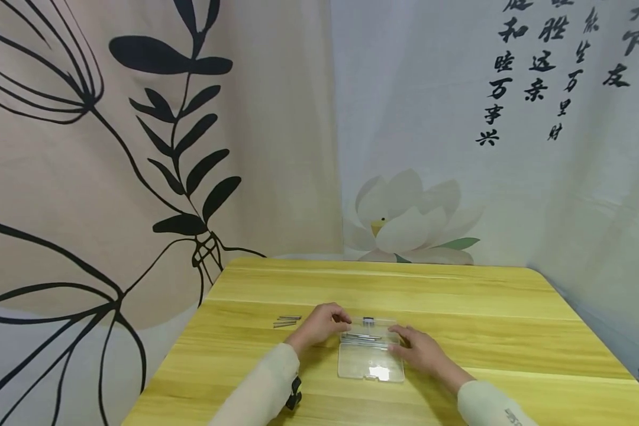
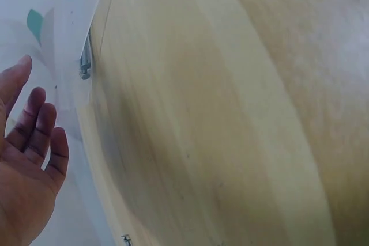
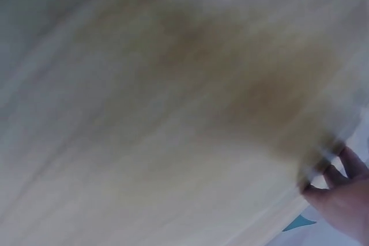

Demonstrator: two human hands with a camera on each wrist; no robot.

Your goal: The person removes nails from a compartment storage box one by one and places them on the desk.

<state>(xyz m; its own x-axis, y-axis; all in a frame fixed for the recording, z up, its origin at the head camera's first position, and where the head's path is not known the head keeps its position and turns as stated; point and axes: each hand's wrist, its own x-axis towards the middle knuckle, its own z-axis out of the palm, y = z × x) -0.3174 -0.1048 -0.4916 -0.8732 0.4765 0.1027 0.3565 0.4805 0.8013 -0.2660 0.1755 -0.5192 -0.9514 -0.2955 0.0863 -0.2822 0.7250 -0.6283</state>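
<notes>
A clear plastic box (image 1: 354, 365) lies opened flat on the table, a dark latch tab (image 1: 368, 322) at its far edge. Several thin metal rods (image 1: 362, 338) lie across its far half. My left hand (image 1: 323, 324) is just beside the box's left edge. In the left wrist view the same hand (image 2: 26, 182) has loosely bent, parted fingers and holds nothing; a notched metal rod end (image 2: 85, 67) shows at the box. With fingers and thumb at the right edge, my right hand (image 1: 420, 350) grips the box; the right wrist view is blurred there.
Several loose metal rods (image 1: 286, 321) lie on the wooden table (image 1: 458, 307) left of my left hand. Behind the table hangs a printed curtain (image 1: 282, 148). A black strap (image 1: 294, 393) sits at the left sleeve.
</notes>
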